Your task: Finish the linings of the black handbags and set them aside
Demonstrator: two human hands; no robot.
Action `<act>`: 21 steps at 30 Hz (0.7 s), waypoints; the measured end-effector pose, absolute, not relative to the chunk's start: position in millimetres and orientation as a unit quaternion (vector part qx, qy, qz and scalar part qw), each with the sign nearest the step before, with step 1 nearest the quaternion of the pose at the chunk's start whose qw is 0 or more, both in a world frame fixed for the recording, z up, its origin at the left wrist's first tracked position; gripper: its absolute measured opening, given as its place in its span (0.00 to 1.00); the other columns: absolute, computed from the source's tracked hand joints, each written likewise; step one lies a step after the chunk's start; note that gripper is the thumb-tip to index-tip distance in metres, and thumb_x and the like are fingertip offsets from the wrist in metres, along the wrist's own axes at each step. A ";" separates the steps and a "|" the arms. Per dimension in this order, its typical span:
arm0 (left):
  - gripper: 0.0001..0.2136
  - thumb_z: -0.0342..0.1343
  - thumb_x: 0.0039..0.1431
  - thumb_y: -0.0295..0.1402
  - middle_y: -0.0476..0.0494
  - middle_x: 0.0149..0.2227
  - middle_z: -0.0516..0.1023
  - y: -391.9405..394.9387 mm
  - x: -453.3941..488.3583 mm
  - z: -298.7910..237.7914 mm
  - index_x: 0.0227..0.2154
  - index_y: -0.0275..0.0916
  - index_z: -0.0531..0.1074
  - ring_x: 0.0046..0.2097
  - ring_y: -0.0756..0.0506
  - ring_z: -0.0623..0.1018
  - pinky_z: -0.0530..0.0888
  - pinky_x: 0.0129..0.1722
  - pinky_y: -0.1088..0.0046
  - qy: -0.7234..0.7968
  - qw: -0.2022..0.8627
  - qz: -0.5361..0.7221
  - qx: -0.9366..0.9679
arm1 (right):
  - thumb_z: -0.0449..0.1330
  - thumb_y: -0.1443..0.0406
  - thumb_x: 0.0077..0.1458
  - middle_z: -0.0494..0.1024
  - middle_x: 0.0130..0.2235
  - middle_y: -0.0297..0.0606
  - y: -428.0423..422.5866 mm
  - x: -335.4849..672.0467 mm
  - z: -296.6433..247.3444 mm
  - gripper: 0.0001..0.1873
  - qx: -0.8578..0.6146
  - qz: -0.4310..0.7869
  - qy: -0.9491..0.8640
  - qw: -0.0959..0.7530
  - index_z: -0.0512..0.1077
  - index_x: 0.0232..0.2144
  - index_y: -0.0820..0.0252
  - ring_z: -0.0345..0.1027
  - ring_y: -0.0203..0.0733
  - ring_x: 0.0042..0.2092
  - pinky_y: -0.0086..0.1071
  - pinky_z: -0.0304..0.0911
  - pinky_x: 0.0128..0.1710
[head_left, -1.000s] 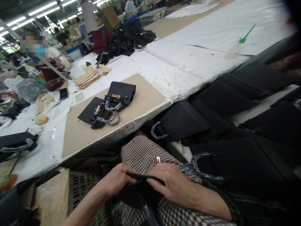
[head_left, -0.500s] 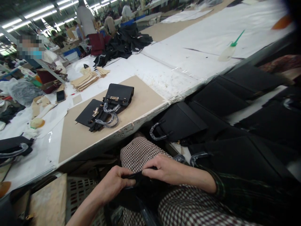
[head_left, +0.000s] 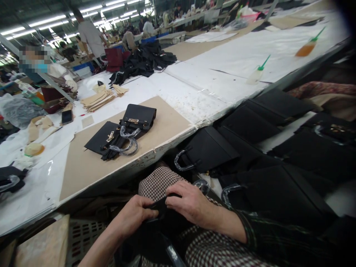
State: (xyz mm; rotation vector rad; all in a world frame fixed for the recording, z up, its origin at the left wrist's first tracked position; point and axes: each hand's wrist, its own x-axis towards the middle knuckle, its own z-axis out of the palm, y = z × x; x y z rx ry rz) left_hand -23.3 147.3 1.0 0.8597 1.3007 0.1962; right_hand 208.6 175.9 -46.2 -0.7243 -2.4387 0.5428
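Note:
Across my lap, on the checked cloth (head_left: 158, 180), lies a black handbag (head_left: 152, 235), its lower part dark and hard to make out. My left hand (head_left: 136, 212) pinches the bag's upper edge between thumb and fingers. Close beside it, my right hand (head_left: 189, 204) grips the same edge, fingers curled over it. A shiny plastic-wrapped strip (head_left: 174, 253) hangs below the hands. On a tan board (head_left: 75, 167) on the table lie two black handbags, one farther back (head_left: 140, 113) and one nearer (head_left: 101, 139), with gold clasps and plastic-wrapped handles.
Several black bags (head_left: 214, 148) are piled to my right below the table edge. Two squeeze bottles, one clear (head_left: 255, 76) and one orange (head_left: 306, 48), stand on the white table (head_left: 191, 83). A plastic crate (head_left: 83, 235) sits lower left. A masked person (head_left: 59, 76) is across the table.
The view has shifted slightly, bringing the orange bottle fully into sight. My right hand's fingers have bent further over the bag's edge; my left hand keeps its pinch.

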 end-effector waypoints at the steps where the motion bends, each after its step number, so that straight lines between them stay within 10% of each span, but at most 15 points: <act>1: 0.09 0.61 0.49 0.34 0.50 0.21 0.68 146.6 -23.3 0.8 0.28 0.31 0.78 0.22 0.53 0.61 0.59 0.24 0.76 0.586 0.706 0.089 0.388 | 0.55 0.65 0.63 0.74 0.44 0.39 175.1 208.1 -47.8 0.07 -0.265 0.205 -0.903 0.270 0.72 0.40 0.58 0.64 0.42 0.44 0.37 0.62 0.44; 21: 0.10 0.61 0.48 0.37 0.50 0.23 0.68 152.6 -22.4 -6.9 0.28 0.33 0.79 0.25 0.51 0.63 0.61 0.26 0.76 0.602 0.673 0.052 0.426 | 0.55 0.67 0.62 0.77 0.40 0.41 175.0 208.1 -57.8 0.07 -0.264 0.237 -0.885 0.301 0.73 0.36 0.61 0.66 0.40 0.41 0.35 0.65 0.42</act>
